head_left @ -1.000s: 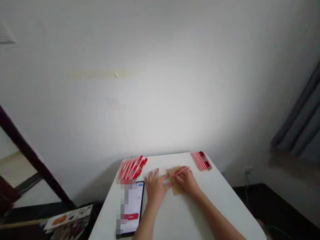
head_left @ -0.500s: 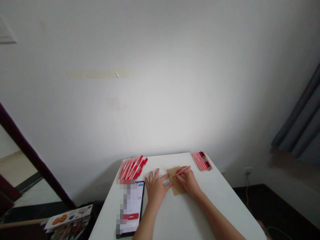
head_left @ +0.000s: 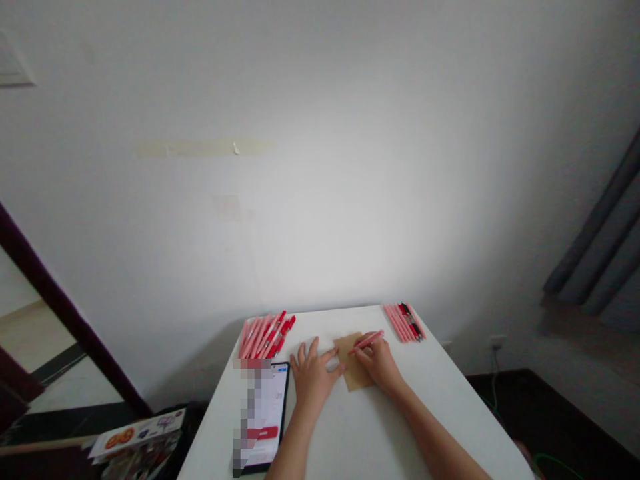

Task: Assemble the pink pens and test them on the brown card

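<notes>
A small brown sheet of paper (head_left: 356,377) lies on the white table (head_left: 345,440). My left hand (head_left: 314,375) rests flat with its fingers spread, thumb and index fingertip on the paper's left edge. In my right hand (head_left: 381,363) a pink pen (head_left: 369,339) is gripped in a writing hold, its tip at the upper part of the paper. Whether there are marks on the paper is too small to tell. Left of my left hand lies a phone (head_left: 280,400) with a lit screen, partly covered by a pixelated patch.
Pink and red pens (head_left: 265,335) lie in a loose bunch at the table's back left. A neater row of pink, red and black pens (head_left: 403,323) is at the back right. Behind the table stands a white wall (head_left: 320,200). A box (head_left: 140,437) sits low on the left.
The pen and my right hand have shifted very slightly to the right over the paper. My left hand stays in place.
</notes>
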`<state>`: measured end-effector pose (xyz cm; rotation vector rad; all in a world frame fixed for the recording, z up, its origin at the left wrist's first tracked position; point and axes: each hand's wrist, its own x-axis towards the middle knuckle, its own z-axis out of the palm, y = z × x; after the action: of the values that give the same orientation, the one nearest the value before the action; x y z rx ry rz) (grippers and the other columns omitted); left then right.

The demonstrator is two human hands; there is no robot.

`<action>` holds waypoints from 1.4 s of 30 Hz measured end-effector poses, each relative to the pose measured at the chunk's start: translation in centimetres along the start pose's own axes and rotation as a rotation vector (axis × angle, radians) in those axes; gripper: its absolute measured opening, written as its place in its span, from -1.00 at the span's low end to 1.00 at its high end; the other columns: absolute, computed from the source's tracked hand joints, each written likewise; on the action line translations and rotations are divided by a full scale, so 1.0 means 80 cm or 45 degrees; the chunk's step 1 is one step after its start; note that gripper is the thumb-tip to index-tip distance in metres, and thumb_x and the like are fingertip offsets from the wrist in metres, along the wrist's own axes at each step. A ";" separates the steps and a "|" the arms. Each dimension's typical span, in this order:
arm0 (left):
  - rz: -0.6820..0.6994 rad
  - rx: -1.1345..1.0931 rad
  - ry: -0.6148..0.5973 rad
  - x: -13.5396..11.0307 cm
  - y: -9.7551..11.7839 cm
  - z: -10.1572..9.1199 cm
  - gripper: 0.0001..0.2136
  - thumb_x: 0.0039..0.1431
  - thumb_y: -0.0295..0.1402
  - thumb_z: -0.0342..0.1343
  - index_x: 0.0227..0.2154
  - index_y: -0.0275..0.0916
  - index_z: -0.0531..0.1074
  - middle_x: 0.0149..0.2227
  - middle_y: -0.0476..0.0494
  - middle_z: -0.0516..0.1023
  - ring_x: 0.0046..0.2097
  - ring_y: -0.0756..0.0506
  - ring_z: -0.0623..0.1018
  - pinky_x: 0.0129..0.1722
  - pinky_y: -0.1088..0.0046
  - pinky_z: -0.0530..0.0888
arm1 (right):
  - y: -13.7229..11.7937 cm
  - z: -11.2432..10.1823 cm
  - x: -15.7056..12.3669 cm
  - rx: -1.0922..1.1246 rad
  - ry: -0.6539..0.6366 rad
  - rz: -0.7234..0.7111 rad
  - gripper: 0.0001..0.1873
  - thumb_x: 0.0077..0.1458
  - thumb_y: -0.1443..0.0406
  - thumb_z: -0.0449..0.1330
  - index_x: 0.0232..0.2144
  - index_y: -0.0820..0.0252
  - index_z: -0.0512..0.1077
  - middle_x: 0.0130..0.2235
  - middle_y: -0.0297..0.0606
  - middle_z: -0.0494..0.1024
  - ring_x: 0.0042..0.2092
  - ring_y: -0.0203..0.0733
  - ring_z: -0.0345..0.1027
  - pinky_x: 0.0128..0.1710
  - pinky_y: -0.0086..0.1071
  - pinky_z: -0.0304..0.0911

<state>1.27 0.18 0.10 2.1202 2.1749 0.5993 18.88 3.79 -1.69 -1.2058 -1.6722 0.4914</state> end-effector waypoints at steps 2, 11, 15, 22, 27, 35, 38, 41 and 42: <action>-0.003 0.007 -0.007 0.000 0.000 -0.001 -0.58 -0.01 0.05 0.12 -0.03 0.26 0.39 0.26 0.03 0.21 0.27 -0.33 0.13 0.22 -0.13 0.00 | 0.002 0.001 0.000 -0.007 0.001 0.006 -0.88 -0.05 0.26 0.16 -0.48 0.16 0.49 -0.29 -0.21 0.55 -0.18 -0.12 0.41 -0.12 -0.29 0.28; -0.005 0.011 -0.004 0.000 0.000 -0.001 -0.59 -0.03 0.03 0.14 -0.04 0.28 0.39 0.25 0.03 0.22 0.27 -0.34 0.13 0.22 -0.13 0.01 | -0.005 -0.004 -0.001 -0.047 0.022 0.053 -0.86 -0.05 0.27 0.14 -0.47 0.16 0.50 -0.29 -0.20 0.55 -0.17 -0.12 0.41 -0.10 -0.28 0.28; 0.003 0.003 0.009 0.001 -0.001 0.001 -0.59 -0.02 0.04 0.13 -0.05 0.28 0.40 0.25 0.02 0.22 0.27 -0.34 0.13 0.22 -0.13 0.00 | -0.004 -0.004 -0.001 -0.045 0.030 0.075 -0.86 -0.05 0.27 0.15 -0.47 0.16 0.50 -0.27 -0.20 0.55 -0.15 -0.12 0.40 -0.09 -0.28 0.27; -0.006 0.023 -0.014 -0.001 0.001 -0.003 -0.59 -0.02 0.03 0.13 -0.04 0.27 0.39 0.26 0.02 0.21 0.27 -0.33 0.13 0.23 -0.11 0.01 | 0.001 0.001 -0.001 0.117 -0.034 -0.070 -0.83 0.02 0.22 0.17 -0.46 0.17 0.51 -0.29 -0.19 0.54 -0.18 -0.13 0.39 -0.10 -0.25 0.27; -0.002 0.022 -0.011 -0.002 0.003 -0.007 -0.60 -0.01 0.03 0.13 -0.05 0.29 0.39 0.26 0.02 0.21 0.26 -0.33 0.14 0.22 -0.11 0.02 | 0.001 0.002 -0.002 0.134 -0.069 -0.058 -0.81 0.01 0.17 0.20 -0.45 0.15 0.52 -0.24 -0.19 0.55 -0.13 -0.10 0.39 -0.06 -0.22 0.26; 0.003 0.006 0.000 -0.001 0.001 -0.003 -0.59 -0.02 0.03 0.13 -0.05 0.26 0.40 0.25 0.01 0.22 0.26 -0.33 0.14 0.21 -0.12 0.01 | -0.009 -0.001 -0.002 0.114 -0.064 0.012 -0.82 -0.05 0.17 0.22 -0.47 0.15 0.53 -0.26 -0.19 0.57 -0.15 -0.08 0.42 -0.07 -0.23 0.29; -0.003 0.002 -0.003 -0.001 0.002 -0.005 -0.60 -0.01 0.02 0.14 -0.05 0.28 0.40 0.25 0.02 0.22 0.26 -0.33 0.14 0.22 -0.11 0.01 | -0.011 -0.002 -0.002 0.113 -0.067 0.034 -0.83 -0.06 0.18 0.22 -0.49 0.15 0.52 -0.28 -0.20 0.58 -0.16 -0.08 0.43 -0.09 -0.24 0.30; -0.004 0.005 -0.008 -0.001 0.003 -0.007 -0.59 -0.02 0.02 0.14 -0.04 0.27 0.39 0.25 0.01 0.22 0.26 -0.33 0.14 0.22 -0.11 0.01 | -0.010 -0.001 -0.001 0.115 -0.041 0.045 -0.84 -0.07 0.20 0.22 -0.49 0.15 0.52 -0.29 -0.20 0.58 -0.16 -0.07 0.43 -0.09 -0.24 0.30; -0.002 0.007 -0.009 -0.001 0.003 -0.007 -0.59 -0.02 0.02 0.14 -0.04 0.26 0.39 0.26 0.01 0.22 0.26 -0.33 0.14 0.22 -0.11 0.01 | -0.009 0.000 -0.001 0.116 -0.031 0.044 -0.85 -0.07 0.20 0.22 -0.49 0.15 0.52 -0.29 -0.20 0.58 -0.17 -0.08 0.43 -0.09 -0.25 0.30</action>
<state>1.36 -0.06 0.64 2.1195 2.1772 0.5856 18.56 3.40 -1.15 -1.1680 -1.6341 0.5992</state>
